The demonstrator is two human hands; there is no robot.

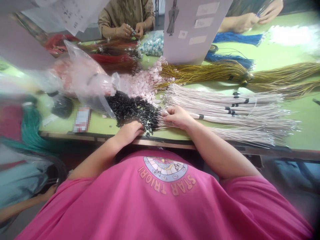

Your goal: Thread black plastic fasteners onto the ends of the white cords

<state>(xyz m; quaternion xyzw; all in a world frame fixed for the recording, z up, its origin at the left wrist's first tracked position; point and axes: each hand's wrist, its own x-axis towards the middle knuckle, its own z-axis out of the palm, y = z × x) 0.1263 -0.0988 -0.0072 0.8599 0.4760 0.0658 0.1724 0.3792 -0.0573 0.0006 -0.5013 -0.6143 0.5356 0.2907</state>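
My left hand (130, 132) rests at the near edge of a heap of small black plastic connector housings (132, 108), its fingertips bent together among them. What those fingers hold, if anything, is too small to make out. My right hand (178, 116) lies over the left ends of several bundles of white wires (212, 113), with thumb and fingers pinched around wire ends. Dark bands (201, 116) tie the white bundles, which stretch to the right across the green table (297, 140).
Pale pink housings (142, 80) lie behind the black heap, beside a clear plastic bag (85, 75). Yellow wires (205, 71) stretch behind the white ones. A partition (190, 43) stands at the back. Co-workers' hands (130, 30) work across the table. A blurred packet (82, 119) lies left.
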